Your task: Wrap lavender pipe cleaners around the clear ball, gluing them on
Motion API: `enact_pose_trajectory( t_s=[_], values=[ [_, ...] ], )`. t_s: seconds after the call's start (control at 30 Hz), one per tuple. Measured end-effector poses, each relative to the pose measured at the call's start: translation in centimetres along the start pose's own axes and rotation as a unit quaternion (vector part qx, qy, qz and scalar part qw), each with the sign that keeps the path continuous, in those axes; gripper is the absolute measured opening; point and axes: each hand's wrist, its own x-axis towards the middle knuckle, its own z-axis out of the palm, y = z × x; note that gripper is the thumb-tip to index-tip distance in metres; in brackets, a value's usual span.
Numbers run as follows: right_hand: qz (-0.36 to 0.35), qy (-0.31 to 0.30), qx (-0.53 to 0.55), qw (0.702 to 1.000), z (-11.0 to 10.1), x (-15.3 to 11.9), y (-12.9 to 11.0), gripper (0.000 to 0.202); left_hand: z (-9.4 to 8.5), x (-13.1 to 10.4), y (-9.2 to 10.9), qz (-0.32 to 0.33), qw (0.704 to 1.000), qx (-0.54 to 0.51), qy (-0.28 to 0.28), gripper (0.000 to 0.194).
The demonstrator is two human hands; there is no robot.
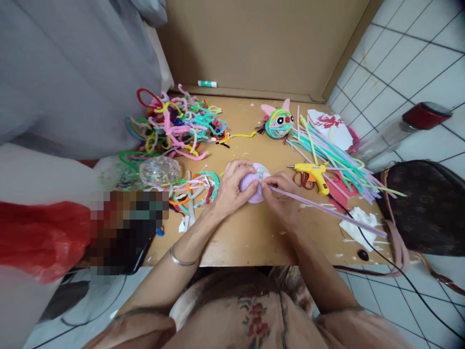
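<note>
At the middle of the wooden table, my left hand (234, 190) is wrapped round the left side of a round lilac ball (250, 183), which looks covered in rows of pipe cleaner. A patch near its top shows paler and partly clear. My right hand (279, 196) pinches a long lilac pipe cleaner (327, 211) against the ball's right side; its free end stretches right across the table. To the right of my right hand lies a yellow glue gun (312, 175), nozzle pointing left.
Tangled coloured pipe cleaners (178, 123) heap up at the back left, near a clear plastic ball (160, 172). A finished-looking animal head (279, 121) stands at the back. Straight pipe cleaners (334, 157), a white tissue (359, 225) and a brown bag (421, 208) lie right. The glue gun's black cord (378, 240) crosses the table's right side.
</note>
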Motion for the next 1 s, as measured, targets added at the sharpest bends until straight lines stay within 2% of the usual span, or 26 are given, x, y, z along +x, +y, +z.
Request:
enact_pose_trajectory(
  t_s=[1.0],
  values=[
    [0.003,-0.002,-0.007,1.0,0.02,0.0,0.2,0.012,-0.18,-0.07,-0.17,0.007,1.0,-0.003,-0.015,0.021]
  ],
)
